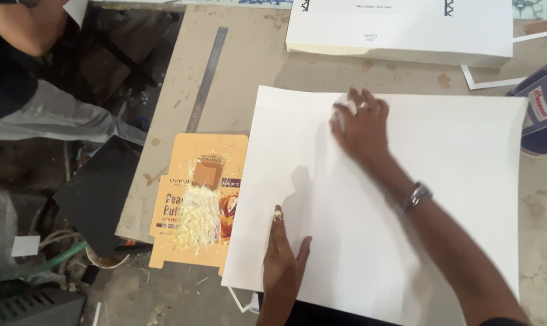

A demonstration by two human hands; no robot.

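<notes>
A large white sheet of paper lies flat on the brown workbench. My left hand rests flat on the sheet near its front edge, fingers pointing away from me, with a dab of pale glue on one fingertip. My right hand presses a small white cloth or wad against the far part of the sheet, fingers spread. A metal watch sits on my right wrist.
A flattened orange carton smeared with pale glue lies left of the sheet. A steel ruler lies on the bench. A stack of white sheets sits at the back. A plastic tub stands at right. Another person's sleeve shows at far left.
</notes>
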